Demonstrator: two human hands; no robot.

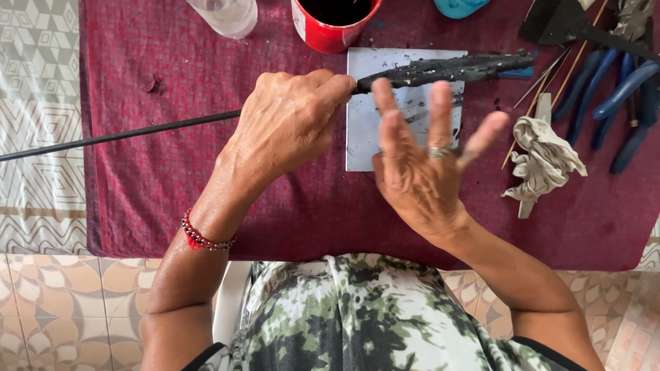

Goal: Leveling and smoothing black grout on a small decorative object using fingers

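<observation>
My left hand (pixel 289 124) is closed around a long thin black rod (pixel 137 132) that runs off to the left. The rod's right end is coated in lumpy black material (pixel 447 69) and lies across a pale square tile (pixel 364 124) smeared with black marks. My right hand (pixel 426 165) hovers flat over the tile with fingers spread, a ring on one finger, its fingertips just below the coated end. A red and black bead bracelet (pixel 203 237) circles my left wrist.
A dark red cloth (pixel 151 192) covers the table. At the back stand a red cup (pixel 333 24) of dark liquid and a clear container (pixel 223 14). A crumpled grey rag (pixel 546 161), thin wooden sticks (pixel 543 89) and blue-handled pliers (pixel 619 89) lie at right.
</observation>
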